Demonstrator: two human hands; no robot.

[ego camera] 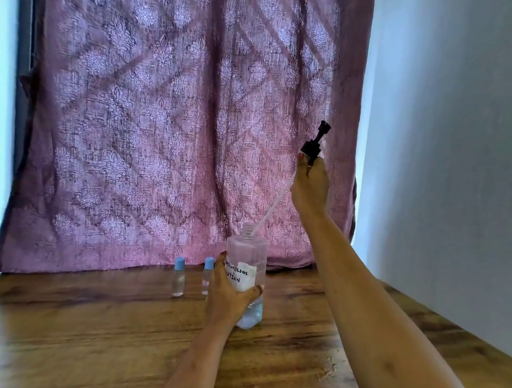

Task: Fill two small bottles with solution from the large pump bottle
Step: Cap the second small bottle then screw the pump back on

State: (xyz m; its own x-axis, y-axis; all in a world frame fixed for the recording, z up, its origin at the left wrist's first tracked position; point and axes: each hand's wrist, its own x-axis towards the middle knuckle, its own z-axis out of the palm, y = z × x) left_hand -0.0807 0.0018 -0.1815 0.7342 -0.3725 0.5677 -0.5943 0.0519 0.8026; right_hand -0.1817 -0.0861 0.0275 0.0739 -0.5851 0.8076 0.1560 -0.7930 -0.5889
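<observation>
Left hand wrapped around the midsection of the large pump bottle, fingers over the paper label, holding it upright on the counter. Right hand raised well above, fingers pinched on the black pump head; its white dip tube trails down, tip just at the open neck. Bottle: clear plastic, liquid only in the lower part, so I judge it light, somewhat squeezable and tippy; a mid-body hold suits it. Tube is thin and bendy and may drip. Two small bottles stand just left of my left hand, blue caps on, near the curtain. They look light and easily knocked over; grip by the body, twist the cap.
</observation>
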